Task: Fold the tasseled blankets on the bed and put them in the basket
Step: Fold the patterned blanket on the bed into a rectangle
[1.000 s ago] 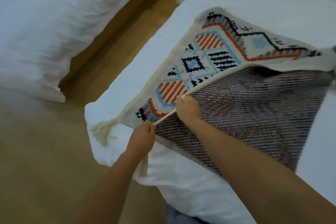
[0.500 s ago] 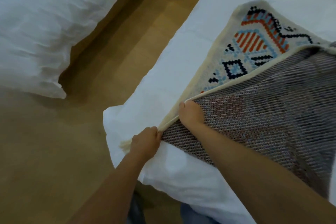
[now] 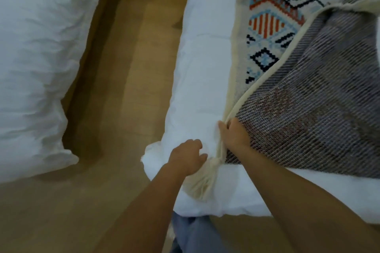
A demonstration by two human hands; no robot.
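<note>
I see the tasseled blanket lying on the white bed, folded so that its greyish striped underside covers most of it; a strip of the patterned face shows beside the fold, cream with black, orange and pale blue shapes, edged by a cream border. A cream tassel hangs from the near corner over the bed's edge. My right hand presses on that corner, fingers curled closed over the doubled border. My left hand sits just beside the tassel with fingers bent and loose; I think it touches the bedding rather than the blanket, but the blur leaves that unsure. The blanket's right side runs out of frame. No basket is in view from here.
</note>
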